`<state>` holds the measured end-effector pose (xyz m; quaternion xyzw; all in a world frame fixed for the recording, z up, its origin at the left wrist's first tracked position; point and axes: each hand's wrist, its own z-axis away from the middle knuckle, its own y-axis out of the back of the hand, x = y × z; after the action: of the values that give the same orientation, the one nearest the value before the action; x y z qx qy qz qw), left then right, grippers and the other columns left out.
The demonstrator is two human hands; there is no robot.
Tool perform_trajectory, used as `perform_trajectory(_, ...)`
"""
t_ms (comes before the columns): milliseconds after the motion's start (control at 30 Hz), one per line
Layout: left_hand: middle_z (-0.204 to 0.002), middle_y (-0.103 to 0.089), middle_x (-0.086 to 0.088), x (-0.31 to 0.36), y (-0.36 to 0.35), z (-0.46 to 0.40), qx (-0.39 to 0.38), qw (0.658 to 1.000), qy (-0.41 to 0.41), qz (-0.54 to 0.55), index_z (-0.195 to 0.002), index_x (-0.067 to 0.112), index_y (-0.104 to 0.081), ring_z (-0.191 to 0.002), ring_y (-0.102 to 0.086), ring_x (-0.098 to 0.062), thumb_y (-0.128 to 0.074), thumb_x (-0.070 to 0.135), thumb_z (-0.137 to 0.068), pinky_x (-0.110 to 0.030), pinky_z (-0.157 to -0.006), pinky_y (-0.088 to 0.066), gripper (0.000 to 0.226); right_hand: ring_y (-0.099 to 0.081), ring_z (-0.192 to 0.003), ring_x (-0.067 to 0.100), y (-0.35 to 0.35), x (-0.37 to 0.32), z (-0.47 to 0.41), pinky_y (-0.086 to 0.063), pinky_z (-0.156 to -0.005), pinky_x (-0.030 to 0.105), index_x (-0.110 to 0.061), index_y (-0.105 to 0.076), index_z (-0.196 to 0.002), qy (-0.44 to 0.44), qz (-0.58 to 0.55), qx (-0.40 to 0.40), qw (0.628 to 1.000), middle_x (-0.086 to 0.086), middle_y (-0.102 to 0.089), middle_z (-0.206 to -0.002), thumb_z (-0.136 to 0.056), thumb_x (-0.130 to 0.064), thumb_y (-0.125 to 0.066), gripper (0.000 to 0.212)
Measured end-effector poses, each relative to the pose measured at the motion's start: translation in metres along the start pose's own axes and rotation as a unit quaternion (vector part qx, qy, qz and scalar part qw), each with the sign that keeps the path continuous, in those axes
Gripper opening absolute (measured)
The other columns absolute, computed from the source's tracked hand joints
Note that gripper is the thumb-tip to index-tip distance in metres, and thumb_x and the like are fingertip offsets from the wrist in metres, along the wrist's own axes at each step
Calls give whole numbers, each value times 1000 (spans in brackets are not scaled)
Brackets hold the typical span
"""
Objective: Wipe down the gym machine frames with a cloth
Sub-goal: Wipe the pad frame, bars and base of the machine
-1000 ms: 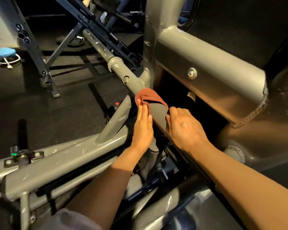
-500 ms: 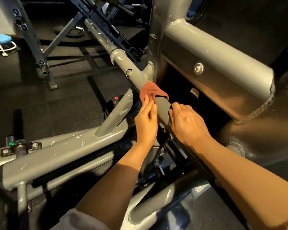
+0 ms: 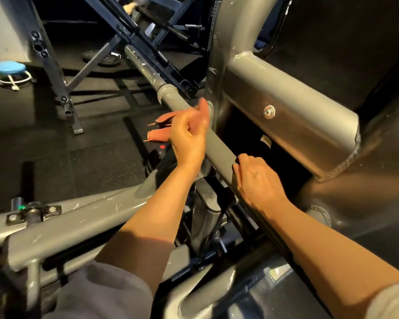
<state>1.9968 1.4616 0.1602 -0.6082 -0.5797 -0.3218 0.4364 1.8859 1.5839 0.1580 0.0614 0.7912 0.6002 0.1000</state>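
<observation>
A grey diagonal bar (image 3: 219, 148) of the gym machine runs from upper left down to the centre. My left hand (image 3: 188, 134) grips a reddish-brown cloth (image 3: 159, 134) at the bar's left side, with cloth ends sticking out to the left and a bit showing above the thumb. My right hand (image 3: 256, 180) rests lower on the same bar, fingers curled over its edge. The wide grey frame beam (image 3: 290, 125) with a bolt (image 3: 268, 111) lies to the right.
A scratched grey frame tube (image 3: 78, 224) crosses the lower left. Black rack legs (image 3: 53, 74) and a dark machine stand on the black rubber floor behind. A blue-lidded white container (image 3: 9, 72) sits at far left. Dark padding fills the upper right.
My left hand has pulled the cloth off the top of the bar and moved up along it, now bunching the cloth in its fingers. My right hand has stayed lower on the bar.
</observation>
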Motion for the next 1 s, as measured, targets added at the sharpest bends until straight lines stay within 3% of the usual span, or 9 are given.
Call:
perform_trajectory(67, -108, -66, 5, -25, -9, 17, -129, 990, 30, -40, -99, 8, -68, -110, -58, -16, -63, 3, -86, -35, -98, -45, 15, -45, -76, 20, -1, 0, 1, -29, -60, 32, -13, -49, -96, 6, 9, 9, 1000, 5, -56, -90, -104, -32, -33, 27)
perform_trajectory(133, -132, -58, -1, -43, -15, 34, -197, 966, -45, -162, -109, 13, -68, -135, -35, -24, -61, 10, -90, -30, -114, -20, 20, -47, -78, 20, -2, 1, 1, -29, -60, 31, -13, -49, -95, 7, 10, 16, 1000, 5, -57, -91, -104, -32, -33, 27)
perform_trajectory(233, -157, -28, -3, -61, -15, 25, -247, 939, -66, -228, -127, 22, -61, -147, -3, -29, -50, 25, -99, -21, -113, 6, 30, -46, -78, 18, -5, 3, 0, -31, -61, 30, -14, -50, -96, 8, 10, 17, 1000, 4, -58, -92, -103, -33, -34, 27)
perform_trajectory(367, -156, -22, -12, -68, -20, -36, -236, 940, 26, -247, -135, 21, -54, -142, -15, -37, -46, 33, -100, -49, -118, -15, 38, -49, -80, 22, -6, 3, -1, -32, -61, 32, -13, -50, -96, 9, 13, 16, 1000, 4, -57, -91, -104, -31, -35, 25)
perform_trajectory(500, -132, -48, -13, -38, -15, -21, -230, 939, 9, -255, -106, 36, -61, -129, -39, -33, -50, 38, -93, -43, -107, -33, 17, -51, -81, 22, -5, 2, -2, -39, -61, 33, -12, -50, -98, 15, 19, 12, 1000, 4, -57, -91, -105, -30, -33, 26)
perform_trajectory(600, -152, -35, -3, -45, -5, 31, -252, 948, -32, -191, -128, 33, -61, -146, -17, -21, -48, 24, -99, -33, -120, -15, 33, -45, -76, 19, -4, 2, -3, -34, -60, 33, -12, -49, -98, 11, 2, 12, 1000, 4, -56, -90, -105, -31, -33, 26)
perform_trajectory(700, -151, -34, 1, -43, 3, 62, -195, 973, 16, -121, -134, 20, -56, -133, -21, 5, -57, 10, -95, -3, -106, -19, 40, -51, -82, 22, -5, 2, -4, -33, -61, 34, -13, -49, -100, 8, 5, 14, 1000, 4, -57, -92, -105, -32, -32, 26)
perform_trajectory(900, -125, -52, 2, -18, 20, 102, -198, 975, 29, -92, -124, 11, -64, -119, -51, -9, -65, -3, -84, -33, -109, -41, 42, -56, -91, 27, 4, -5, 3, -30, -61, 34, -10, -53, -101, -3, 39, 8, 999, 8, -61, -98, -101, -26, -42, 20)
perform_trajectory(1000, -122, -56, 2, -9, 53, 140, -239, 967, 23, -83, -121, 14, -66, -112, -51, 1, -66, -6, -82, -20, -104, -41, 43, -58, -92, 36, 18, -12, 31, -42, -62, 40, -2, -59, -101, 23, 20, 72, 997, 15, -62, -97, -93, -16, -48, 19)
